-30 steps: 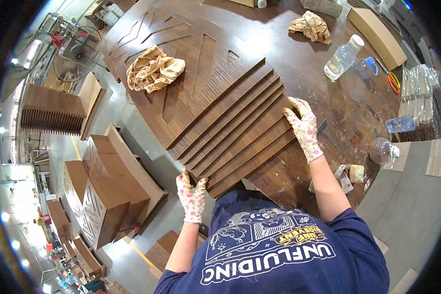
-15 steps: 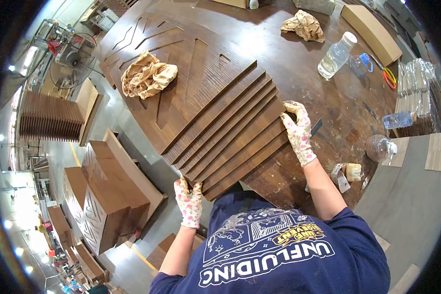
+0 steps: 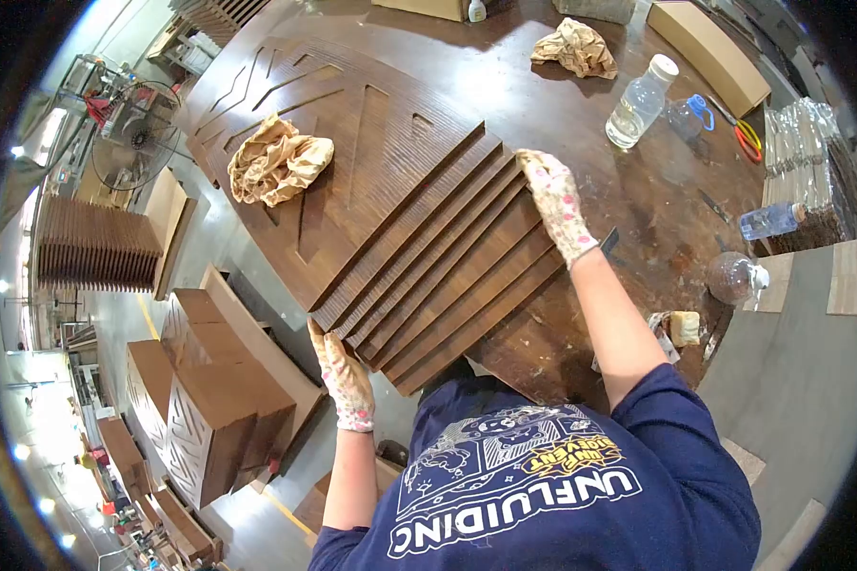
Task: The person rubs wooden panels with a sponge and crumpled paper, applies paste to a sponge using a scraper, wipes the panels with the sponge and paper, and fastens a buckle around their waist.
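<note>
Several overlapping brown wooden panels (image 3: 448, 252) lie fanned out on the dark table. My left hand (image 3: 340, 376), in a flowered glove, touches the lower left ends of the upper panels, with its fingers extended. My right hand (image 3: 554, 198), gloved alike, has its fingers bent over the right ends of the upper panels. Crumpled brown paper (image 3: 278, 162) rests on the top panel, which has grooves cut in it.
On the table (image 3: 667, 205) are a clear bottle (image 3: 636, 107), more crumpled paper (image 3: 575, 48), scissors (image 3: 745, 136) and a cardboard box (image 3: 709, 57). Stacked panels (image 3: 97, 236), brown boxes (image 3: 219, 395) and a fan (image 3: 141, 133) stand to the left.
Both hands have moved up along the panel ends, toward the upper panels. The fanned edges sit slightly differently, and the whole view has shifted a little.
</note>
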A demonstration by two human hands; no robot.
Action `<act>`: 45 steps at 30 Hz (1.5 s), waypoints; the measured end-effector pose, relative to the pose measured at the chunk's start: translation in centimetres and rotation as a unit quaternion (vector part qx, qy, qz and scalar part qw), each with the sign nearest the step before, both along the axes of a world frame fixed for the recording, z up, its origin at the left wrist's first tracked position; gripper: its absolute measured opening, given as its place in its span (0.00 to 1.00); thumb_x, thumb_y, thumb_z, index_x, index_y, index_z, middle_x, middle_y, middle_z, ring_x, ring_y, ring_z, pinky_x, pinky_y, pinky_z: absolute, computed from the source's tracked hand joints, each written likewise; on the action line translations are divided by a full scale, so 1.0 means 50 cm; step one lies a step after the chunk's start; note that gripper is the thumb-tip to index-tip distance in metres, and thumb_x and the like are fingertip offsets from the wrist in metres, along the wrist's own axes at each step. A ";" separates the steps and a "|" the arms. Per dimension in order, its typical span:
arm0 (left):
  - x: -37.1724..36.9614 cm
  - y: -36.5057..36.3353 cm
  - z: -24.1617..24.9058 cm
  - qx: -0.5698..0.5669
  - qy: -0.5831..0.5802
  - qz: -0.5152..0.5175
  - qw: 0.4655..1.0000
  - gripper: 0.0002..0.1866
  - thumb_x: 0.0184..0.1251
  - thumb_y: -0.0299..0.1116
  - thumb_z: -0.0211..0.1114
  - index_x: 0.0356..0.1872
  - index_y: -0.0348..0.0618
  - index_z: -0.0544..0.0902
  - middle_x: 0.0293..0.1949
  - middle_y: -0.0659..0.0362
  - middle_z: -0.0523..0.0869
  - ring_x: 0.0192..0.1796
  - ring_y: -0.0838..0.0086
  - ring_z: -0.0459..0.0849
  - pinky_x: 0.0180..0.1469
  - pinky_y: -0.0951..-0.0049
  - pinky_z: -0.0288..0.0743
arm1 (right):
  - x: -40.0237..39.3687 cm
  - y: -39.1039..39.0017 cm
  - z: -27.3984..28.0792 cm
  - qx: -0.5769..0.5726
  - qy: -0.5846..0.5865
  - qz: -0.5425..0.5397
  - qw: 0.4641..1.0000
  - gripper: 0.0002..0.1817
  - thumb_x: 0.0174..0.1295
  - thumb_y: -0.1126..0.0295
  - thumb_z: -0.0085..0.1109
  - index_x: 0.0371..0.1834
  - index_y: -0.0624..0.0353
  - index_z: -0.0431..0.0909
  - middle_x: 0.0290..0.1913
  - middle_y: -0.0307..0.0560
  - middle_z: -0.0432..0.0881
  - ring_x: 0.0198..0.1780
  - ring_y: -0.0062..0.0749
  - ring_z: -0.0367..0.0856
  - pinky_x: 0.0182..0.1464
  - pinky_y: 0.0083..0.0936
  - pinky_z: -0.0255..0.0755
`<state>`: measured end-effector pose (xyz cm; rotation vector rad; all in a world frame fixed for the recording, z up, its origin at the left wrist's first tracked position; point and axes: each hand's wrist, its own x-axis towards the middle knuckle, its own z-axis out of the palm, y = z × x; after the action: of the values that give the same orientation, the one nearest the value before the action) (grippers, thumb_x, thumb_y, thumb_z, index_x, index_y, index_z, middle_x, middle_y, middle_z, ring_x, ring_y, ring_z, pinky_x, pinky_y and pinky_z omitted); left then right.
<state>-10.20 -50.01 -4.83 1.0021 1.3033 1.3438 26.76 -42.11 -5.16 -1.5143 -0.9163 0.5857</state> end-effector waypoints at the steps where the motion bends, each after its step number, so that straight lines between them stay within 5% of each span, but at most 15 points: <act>1: 0.013 0.004 -0.006 0.000 0.026 0.015 1.000 0.28 0.75 0.22 0.41 0.75 0.41 0.56 0.72 0.51 0.62 0.72 0.68 0.63 0.74 0.70 0.54 | -0.006 0.002 0.000 -0.078 -0.029 0.003 0.996 0.13 0.68 0.64 0.56 0.43 0.62 0.83 0.44 0.53 0.85 0.48 0.39 0.82 0.51 0.32 0.73; 7: -0.059 -0.009 -0.121 0.084 0.321 -0.044 0.942 0.37 0.60 0.09 0.40 0.75 0.37 0.54 0.75 0.46 0.56 0.76 0.62 0.58 0.77 0.65 0.51 | -0.031 -0.022 -0.023 0.015 -0.195 -0.062 0.979 0.09 0.61 0.66 0.60 0.32 0.60 0.82 0.35 0.48 0.79 0.42 0.43 0.76 0.48 0.35 0.69; 9: -0.058 -0.007 -0.113 0.061 0.254 -0.038 0.964 0.37 0.62 0.11 0.43 0.75 0.37 0.53 0.75 0.46 0.56 0.76 0.62 0.58 0.77 0.64 0.50 | -0.040 -0.032 -0.017 0.029 -0.181 -0.061 0.981 0.07 0.59 0.67 0.61 0.30 0.60 0.81 0.34 0.47 0.78 0.42 0.43 0.75 0.47 0.35 0.68; 12: -0.025 -0.004 -0.072 -0.038 0.175 0.005 0.984 0.37 0.77 0.42 0.52 0.76 0.34 0.47 0.70 0.50 0.64 0.71 0.69 0.65 0.73 0.70 0.56 | -0.039 -0.043 -0.013 0.031 -0.181 -0.049 0.982 0.07 0.59 0.68 0.62 0.31 0.59 0.82 0.34 0.46 0.78 0.42 0.42 0.75 0.47 0.35 0.69; 15: 0.032 0.002 -0.013 -0.111 0.002 0.119 0.987 0.38 0.76 0.42 0.55 0.76 0.35 0.47 0.69 0.51 0.65 0.69 0.70 0.66 0.71 0.71 0.57 | -0.041 -0.053 -0.004 0.035 -0.205 -0.055 0.977 0.05 0.58 0.70 0.63 0.31 0.60 0.82 0.34 0.47 0.79 0.41 0.42 0.76 0.47 0.34 0.70; 22: 0.020 0.000 -0.022 -0.083 0.019 0.094 0.992 0.36 0.75 0.35 0.54 0.76 0.39 0.46 0.73 0.44 0.60 0.74 0.63 0.62 0.74 0.67 0.56 | -0.038 -0.055 -0.010 0.037 -0.208 -0.057 0.976 0.05 0.58 0.72 0.62 0.31 0.62 0.81 0.34 0.47 0.79 0.40 0.42 0.77 0.45 0.33 0.71; 24: -0.066 -0.018 -0.078 0.065 0.423 -0.079 0.900 0.37 0.69 0.20 0.53 0.76 0.41 0.47 0.72 0.42 0.60 0.72 0.59 0.65 0.71 0.65 0.63 | -0.031 -0.053 -0.008 0.026 -0.182 -0.042 0.982 0.05 0.59 0.72 0.61 0.31 0.62 0.81 0.35 0.48 0.79 0.39 0.43 0.78 0.45 0.33 0.71; 25: -0.071 -0.022 -0.084 0.051 0.417 -0.088 0.903 0.40 0.66 0.20 0.55 0.76 0.42 0.47 0.72 0.42 0.60 0.72 0.59 0.65 0.71 0.65 0.64 | -0.028 -0.055 -0.006 0.021 -0.169 -0.035 0.985 0.05 0.59 0.72 0.61 0.32 0.62 0.81 0.35 0.48 0.79 0.39 0.43 0.78 0.45 0.33 0.71; 29: -0.029 -0.067 -0.043 -0.003 0.223 -0.077 0.972 0.50 0.56 0.22 0.68 0.77 0.42 0.46 0.72 0.44 0.60 0.72 0.59 0.63 0.72 0.63 0.61 | 0.000 -0.128 -0.001 0.056 -0.148 0.026 0.987 0.14 0.62 0.73 0.62 0.51 0.61 0.79 0.47 0.47 0.80 0.51 0.34 0.79 0.55 0.26 0.72; 30: -0.030 -0.097 -0.039 -0.026 0.290 -0.110 0.950 0.63 0.49 0.41 0.79 0.76 0.33 0.41 0.75 0.43 0.53 0.76 0.60 0.55 0.76 0.64 0.49 | 0.012 -0.152 -0.009 0.028 -0.103 0.093 0.990 0.20 0.61 0.73 0.64 0.58 0.60 0.76 0.55 0.47 0.78 0.59 0.33 0.76 0.63 0.26 0.68; 34: -0.020 -0.132 -0.045 -0.074 0.372 -0.122 0.917 0.60 0.49 0.41 0.80 0.75 0.30 0.46 0.74 0.41 0.56 0.75 0.60 0.58 0.73 0.64 0.55 | 0.010 -0.209 -0.049 -0.046 -0.034 0.150 0.987 0.36 0.59 0.68 0.68 0.71 0.59 0.64 0.69 0.50 0.71 0.70 0.33 0.67 0.71 0.27 0.57; 37: -0.042 -0.138 -0.076 -0.095 0.293 -0.150 0.939 0.58 0.48 0.36 0.81 0.75 0.32 0.49 0.70 0.43 0.64 0.70 0.63 0.66 0.64 0.65 0.71 | 0.012 -0.225 -0.044 -0.063 0.025 0.130 0.989 0.39 0.57 0.67 0.70 0.72 0.59 0.62 0.69 0.51 0.71 0.69 0.33 0.67 0.72 0.27 0.57; 39: -0.031 -0.156 -0.065 -0.099 0.244 -0.153 0.953 0.62 0.44 0.40 0.83 0.74 0.28 0.48 0.69 0.38 0.64 0.74 0.58 0.61 0.74 0.65 0.54 | 0.027 -0.236 -0.040 -0.095 -0.040 0.166 0.981 0.43 0.54 0.67 0.72 0.73 0.60 0.61 0.69 0.53 0.70 0.70 0.36 0.67 0.71 0.29 0.58; 40: -0.035 -0.159 -0.063 -0.058 0.357 -0.159 0.918 0.61 0.43 0.36 0.84 0.74 0.29 0.50 0.66 0.39 0.69 0.70 0.60 0.68 0.72 0.66 0.60 | 0.031 -0.238 -0.031 -0.099 -0.055 0.178 0.977 0.43 0.53 0.67 0.73 0.73 0.60 0.61 0.68 0.53 0.70 0.70 0.36 0.67 0.71 0.29 0.58; 45: -0.033 -0.150 -0.055 -0.053 0.378 -0.143 0.913 0.54 0.44 0.32 0.82 0.70 0.24 0.57 0.64 0.40 0.72 0.66 0.61 0.73 0.68 0.66 0.66 | 0.034 -0.240 -0.043 -0.102 -0.027 0.180 0.978 0.43 0.51 0.65 0.74 0.71 0.59 0.63 0.66 0.54 0.74 0.68 0.38 0.70 0.70 0.30 0.60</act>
<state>-11.84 -57.51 -7.56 1.6520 1.6729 0.6508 28.48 -54.12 -7.30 -1.5615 -1.2145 0.9263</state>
